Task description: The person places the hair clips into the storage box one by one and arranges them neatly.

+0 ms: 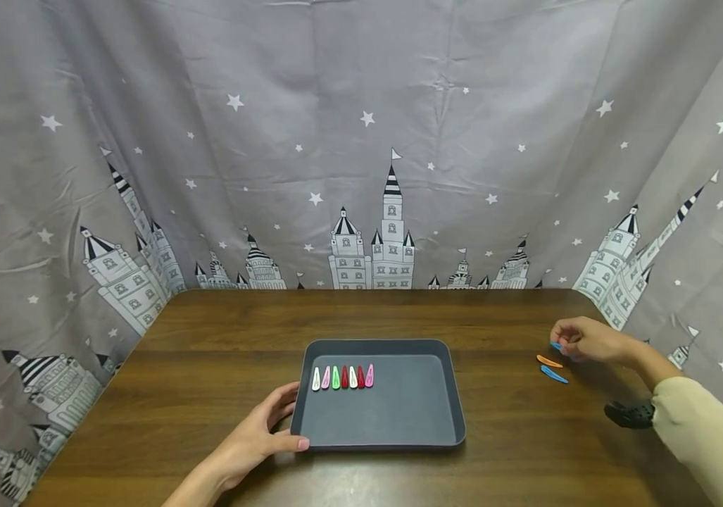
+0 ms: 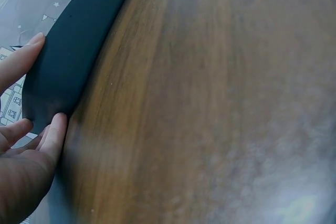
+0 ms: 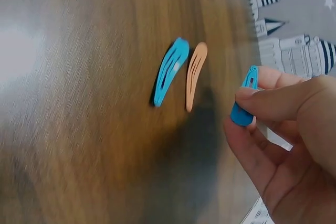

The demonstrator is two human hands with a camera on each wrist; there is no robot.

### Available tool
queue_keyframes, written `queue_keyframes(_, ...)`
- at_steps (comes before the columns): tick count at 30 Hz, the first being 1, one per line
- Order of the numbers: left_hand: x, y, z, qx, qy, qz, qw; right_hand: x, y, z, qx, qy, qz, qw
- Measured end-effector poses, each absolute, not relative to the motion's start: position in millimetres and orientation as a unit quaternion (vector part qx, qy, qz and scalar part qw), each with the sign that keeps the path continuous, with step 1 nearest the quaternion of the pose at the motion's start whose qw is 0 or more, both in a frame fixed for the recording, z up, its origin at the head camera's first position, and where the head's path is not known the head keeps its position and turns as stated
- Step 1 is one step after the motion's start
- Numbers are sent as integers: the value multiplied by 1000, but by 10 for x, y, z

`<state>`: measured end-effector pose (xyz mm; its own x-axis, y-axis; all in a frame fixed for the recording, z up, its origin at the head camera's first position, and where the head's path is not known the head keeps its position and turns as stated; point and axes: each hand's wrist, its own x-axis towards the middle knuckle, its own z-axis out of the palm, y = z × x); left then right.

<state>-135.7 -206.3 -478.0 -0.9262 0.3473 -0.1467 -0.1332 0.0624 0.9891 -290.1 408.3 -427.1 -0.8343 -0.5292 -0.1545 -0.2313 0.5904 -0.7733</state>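
Note:
My right hand [image 1: 592, 339] pinches a blue snap hair clip [image 3: 243, 114] between thumb and fingers, just above the table at the right. Beside it on the wood lie an orange hair clip [image 1: 549, 361] and another blue hair clip [image 1: 554, 374], side by side. My left hand [image 1: 258, 429] grips the front left corner of a dark grey tray [image 1: 399, 446], thumb at the rim and fingers along the outer side. Inside the tray, a row of several hair clips [image 1: 336, 378] in white, pink, green and red stands upright in view, toward the back left.
The brown wooden table [image 1: 222, 366] extends around the tray on all sides. A grey curtain [image 1: 361, 141] printed with castles and stars hangs behind and at both sides. A black strap piece [image 1: 629, 415] sits at my right wrist.

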Motion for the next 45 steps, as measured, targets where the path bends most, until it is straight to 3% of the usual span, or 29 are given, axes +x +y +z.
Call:
queue_keyframes(30, -1370, -2051, -4767, 64, 713, 674, 182, -2977, 3059, -3998, -257, 867, -375, 202)
queue_keyframes(45, -1375, -2052, -4784, 63, 719, 669, 177, -3023, 2566, -4033, -293, 871, -355, 171)
